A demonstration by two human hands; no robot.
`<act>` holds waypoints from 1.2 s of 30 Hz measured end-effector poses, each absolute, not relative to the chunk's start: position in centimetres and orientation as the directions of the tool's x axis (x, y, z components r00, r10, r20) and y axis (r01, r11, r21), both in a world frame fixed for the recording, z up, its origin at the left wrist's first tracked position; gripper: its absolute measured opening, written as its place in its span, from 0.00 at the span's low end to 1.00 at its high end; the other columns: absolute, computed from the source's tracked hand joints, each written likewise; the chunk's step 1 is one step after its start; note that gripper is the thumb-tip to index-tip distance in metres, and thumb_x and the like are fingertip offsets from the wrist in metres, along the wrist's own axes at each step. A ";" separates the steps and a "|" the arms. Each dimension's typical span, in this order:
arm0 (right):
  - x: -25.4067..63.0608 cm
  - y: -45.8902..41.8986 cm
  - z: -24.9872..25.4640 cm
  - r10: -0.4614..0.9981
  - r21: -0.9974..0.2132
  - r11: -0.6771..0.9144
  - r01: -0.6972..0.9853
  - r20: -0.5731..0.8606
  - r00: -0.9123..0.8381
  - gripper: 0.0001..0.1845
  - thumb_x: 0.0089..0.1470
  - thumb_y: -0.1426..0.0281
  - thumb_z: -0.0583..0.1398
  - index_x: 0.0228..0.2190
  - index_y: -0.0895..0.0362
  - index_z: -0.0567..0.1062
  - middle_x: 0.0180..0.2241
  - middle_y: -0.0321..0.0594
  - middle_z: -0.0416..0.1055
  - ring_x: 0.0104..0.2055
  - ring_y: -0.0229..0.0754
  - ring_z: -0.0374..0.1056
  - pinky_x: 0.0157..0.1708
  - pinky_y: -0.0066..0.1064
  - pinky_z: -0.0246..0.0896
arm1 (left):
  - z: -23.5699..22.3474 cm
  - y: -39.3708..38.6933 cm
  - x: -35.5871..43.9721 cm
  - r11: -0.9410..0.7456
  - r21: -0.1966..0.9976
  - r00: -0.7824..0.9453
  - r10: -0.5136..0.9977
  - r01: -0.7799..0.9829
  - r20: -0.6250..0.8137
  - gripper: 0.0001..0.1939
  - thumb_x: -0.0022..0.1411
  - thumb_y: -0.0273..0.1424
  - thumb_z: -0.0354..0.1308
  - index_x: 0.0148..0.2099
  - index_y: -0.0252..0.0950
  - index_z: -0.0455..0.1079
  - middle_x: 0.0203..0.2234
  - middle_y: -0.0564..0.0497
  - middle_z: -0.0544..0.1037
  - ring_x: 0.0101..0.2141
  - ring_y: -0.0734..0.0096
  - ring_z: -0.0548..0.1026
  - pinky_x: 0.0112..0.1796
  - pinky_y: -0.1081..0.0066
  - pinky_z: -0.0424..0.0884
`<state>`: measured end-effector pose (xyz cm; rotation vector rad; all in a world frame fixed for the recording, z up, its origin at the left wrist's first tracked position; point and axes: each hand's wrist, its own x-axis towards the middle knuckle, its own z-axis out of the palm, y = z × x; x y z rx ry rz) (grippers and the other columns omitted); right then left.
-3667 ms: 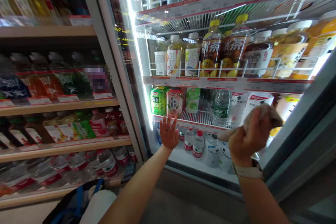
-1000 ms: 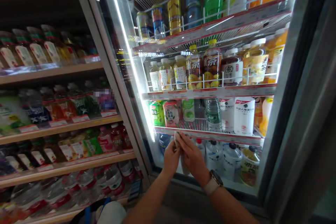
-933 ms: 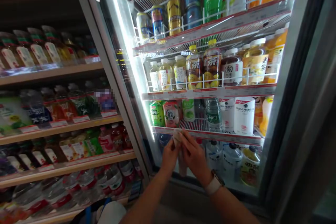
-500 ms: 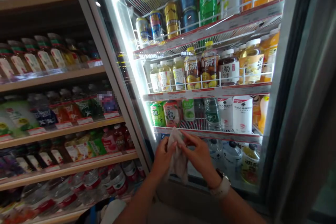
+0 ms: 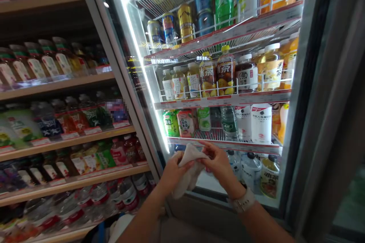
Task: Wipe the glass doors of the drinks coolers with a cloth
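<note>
A pale, off-white cloth (image 5: 190, 156) hangs between my two hands in front of the lit drinks fridge. On its left side my left hand (image 5: 174, 170) is closed on the fabric, thumb on top. My right hand (image 5: 218, 162) pinches the upper right part of the cloth, its index finger reaching along the edge. The lower part of the cloth droops below my fingers. A watch with a light strap (image 5: 242, 199) is on my right wrist. Just behind the hands is the front edge of a fridge shelf (image 5: 245, 146).
Fridge shelves hold cans (image 5: 185, 22), tea bottles (image 5: 226, 70), cartons (image 5: 186, 122) and white-labelled containers (image 5: 261, 123). More bottles (image 5: 251, 169) stand at the bottom. To the left, wooden shelves (image 5: 57, 140) carry rows of bottles. A dark door frame (image 5: 316, 102) rises at the right.
The cloth has been spread wider and its top folded over toward the right. My hands have moved slightly apart, still gripping it. The view has shifted slightly.
</note>
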<state>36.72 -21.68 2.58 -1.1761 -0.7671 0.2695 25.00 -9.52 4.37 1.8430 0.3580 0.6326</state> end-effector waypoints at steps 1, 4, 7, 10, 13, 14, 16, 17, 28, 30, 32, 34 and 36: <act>36.8 -21.5 2.3 0.535 -0.893 0.402 0.202 0.408 0.740 0.29 0.37 0.71 0.65 0.46 0.55 0.78 0.30 0.34 0.69 0.29 0.36 0.66 0.27 0.27 0.66 | 4.4 -9.8 24.9 -0.269 0.961 0.843 0.499 -0.066 0.198 0.22 0.45 0.46 0.69 0.37 0.36 0.74 0.29 0.52 0.77 0.31 0.68 0.72 0.34 0.71 0.67; 36.7 -20.9 1.5 0.443 -0.869 0.406 0.284 0.458 0.771 0.31 0.40 0.69 0.65 0.50 0.53 0.75 0.39 0.40 0.73 0.37 0.40 0.70 0.33 0.30 0.70 | 4.1 -10.7 24.5 0.048 0.996 0.903 0.428 -0.075 0.047 0.31 0.44 0.47 0.71 0.48 0.37 0.72 0.35 0.48 0.80 0.34 0.64 0.77 0.37 0.67 0.71; 36.5 -20.5 0.7 0.560 -0.891 0.347 0.294 0.448 0.697 0.31 0.46 0.65 0.64 0.54 0.53 0.71 0.39 0.41 0.75 0.35 0.41 0.71 0.32 0.31 0.71 | 3.4 -11.0 23.9 0.216 0.974 0.900 0.434 -0.074 -0.028 0.34 0.42 0.45 0.73 0.50 0.38 0.71 0.35 0.47 0.80 0.34 0.61 0.79 0.37 0.64 0.74; 36.3 -20.8 0.4 0.538 -0.828 0.246 0.504 0.549 0.640 0.25 0.53 0.66 0.60 0.53 0.53 0.72 0.35 0.40 0.75 0.32 0.41 0.71 0.31 0.33 0.72 | 2.9 -9.7 23.2 0.217 0.974 0.864 0.501 -0.070 -0.050 0.32 0.43 0.46 0.72 0.49 0.39 0.72 0.33 0.47 0.80 0.34 0.58 0.79 0.36 0.64 0.75; 36.3 -21.2 0.2 0.335 -0.533 0.064 0.844 0.808 0.485 0.21 0.57 0.71 0.56 0.52 0.51 0.73 0.42 0.44 0.74 0.44 0.46 0.71 0.44 0.40 0.71 | 3.2 -6.3 22.7 0.090 0.987 0.699 0.714 -0.131 0.027 0.28 0.43 0.49 0.70 0.41 0.35 0.73 0.28 0.47 0.80 0.32 0.57 0.79 0.35 0.62 0.75; 36.3 -21.3 0.1 0.309 -0.416 0.013 0.909 0.866 0.392 0.21 0.57 0.73 0.55 0.51 0.51 0.74 0.44 0.44 0.74 0.47 0.47 0.70 0.46 0.41 0.70 | 3.7 -4.8 22.7 0.002 0.985 0.591 0.800 -0.172 0.102 0.28 0.43 0.51 0.68 0.39 0.34 0.73 0.28 0.47 0.79 0.32 0.57 0.79 0.35 0.61 0.76; 36.1 -21.1 -0.1 0.300 -0.235 -0.042 0.971 0.924 0.237 0.21 0.57 0.76 0.54 0.49 0.50 0.75 0.45 0.44 0.74 0.47 0.46 0.70 0.47 0.39 0.69 | 5.1 -1.5 22.9 -0.310 0.919 0.232 0.901 -0.244 0.366 0.28 0.48 0.53 0.63 0.39 0.33 0.73 0.30 0.45 0.79 0.35 0.54 0.79 0.38 0.57 0.76; 35.9 -20.9 -0.3 0.302 -0.176 -0.049 0.983 0.936 0.182 0.22 0.56 0.78 0.54 0.49 0.50 0.75 0.45 0.43 0.74 0.47 0.45 0.70 0.46 0.38 0.69 | 5.9 0.0 23.2 -0.392 0.886 0.127 0.893 -0.247 0.431 0.28 0.51 0.53 0.60 0.43 0.34 0.73 0.37 0.44 0.79 0.42 0.53 0.78 0.44 0.56 0.74; 36.7 -18.6 -1.3 0.312 -0.044 -0.066 0.997 0.948 0.062 0.23 0.55 0.80 0.53 0.47 0.50 0.75 0.47 0.43 0.74 0.49 0.46 0.71 0.45 0.39 0.71 | 6.1 9.5 28.4 -0.972 -0.106 0.409 -0.011 0.210 0.912 0.33 0.69 0.39 0.43 0.72 0.38 0.38 0.70 0.40 0.45 0.69 0.59 0.38 0.64 0.50 0.47; 37.3 -18.4 -1.6 0.308 -0.035 -0.083 0.996 0.950 0.059 0.21 0.56 0.79 0.53 0.47 0.51 0.75 0.47 0.44 0.74 0.49 0.46 0.71 0.46 0.39 0.71 | 6.2 11.1 27.5 -0.939 -0.257 0.506 -0.111 0.227 0.855 0.30 0.69 0.37 0.44 0.70 0.39 0.46 0.68 0.40 0.52 0.68 0.60 0.43 0.64 0.50 0.46; 37.7 -18.2 -1.9 0.302 -0.019 -0.096 0.995 0.952 0.047 0.21 0.56 0.78 0.53 0.47 0.51 0.75 0.48 0.44 0.74 0.50 0.47 0.72 0.46 0.39 0.72 | 6.6 12.7 26.7 -0.928 -0.312 0.556 -0.151 0.206 0.817 0.26 0.67 0.39 0.49 0.65 0.43 0.58 0.65 0.44 0.61 0.67 0.60 0.49 0.65 0.51 0.45; 37.8 -18.0 -2.2 0.297 0.002 -0.104 0.995 0.955 0.029 0.21 0.56 0.78 0.52 0.47 0.51 0.75 0.49 0.44 0.74 0.50 0.47 0.72 0.46 0.39 0.72 | 6.8 13.9 26.6 -0.899 -0.379 0.598 -0.184 0.219 0.781 0.22 0.65 0.39 0.52 0.60 0.44 0.65 0.63 0.44 0.64 0.67 0.58 0.52 0.64 0.50 0.46; 37.7 -17.8 -2.2 0.298 0.044 -0.101 0.994 0.954 -0.012 0.22 0.56 0.78 0.52 0.47 0.50 0.75 0.50 0.43 0.73 0.53 0.46 0.71 0.48 0.39 0.71 | 6.6 14.8 27.1 -0.862 -0.441 0.613 -0.212 0.251 0.762 0.20 0.65 0.39 0.52 0.58 0.44 0.68 0.64 0.44 0.63 0.67 0.56 0.51 0.63 0.49 0.48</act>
